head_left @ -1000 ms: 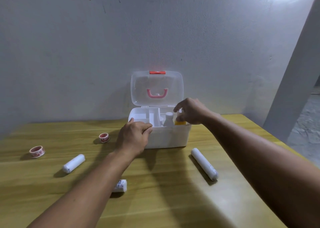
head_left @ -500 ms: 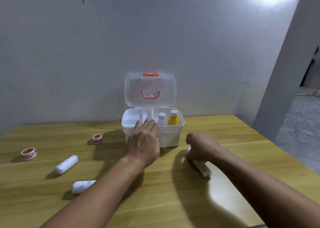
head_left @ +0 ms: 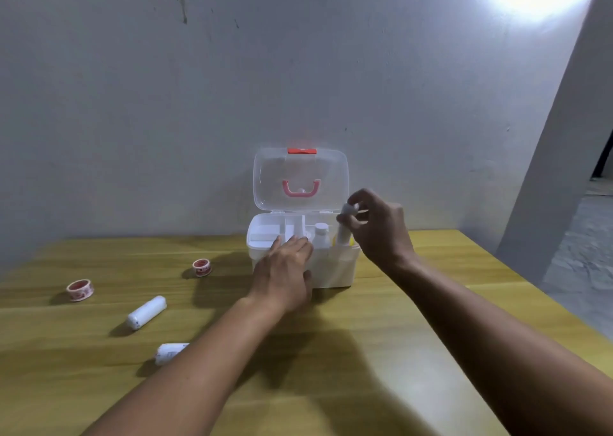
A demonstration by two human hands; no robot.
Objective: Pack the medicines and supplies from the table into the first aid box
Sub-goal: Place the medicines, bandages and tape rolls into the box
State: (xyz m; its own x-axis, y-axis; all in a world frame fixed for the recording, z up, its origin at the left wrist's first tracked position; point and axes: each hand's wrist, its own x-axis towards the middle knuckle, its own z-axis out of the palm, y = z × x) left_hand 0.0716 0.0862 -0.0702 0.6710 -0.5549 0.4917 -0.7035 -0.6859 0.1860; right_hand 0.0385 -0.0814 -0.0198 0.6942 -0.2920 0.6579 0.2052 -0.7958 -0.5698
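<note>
The white first aid box [head_left: 335, 269] stands at the table's far middle, its clear lid [head_left: 300, 178] raised upright. A white bottle [head_left: 321, 235] stands inside it. My right hand [head_left: 378, 225] holds the long white roll [head_left: 345, 226] upright over the box's right end, its lower end inside. My left hand [head_left: 287, 271] lies flat against the box's front, fingertips at the rim. On the table to the left lie two red tape rolls [head_left: 79, 289] [head_left: 201, 267] and two white bandage rolls [head_left: 146, 312] [head_left: 170, 352].
The wooden table [head_left: 365, 369] backs onto a grey wall; its right edge runs diagonally at the lower right. A grey pillar [head_left: 564, 137] rises on the right, with bare floor beyond it.
My right hand took the long white roll from the table in front of the box, lifted it and stood it in the box's right end. The left hand stayed on the box.
</note>
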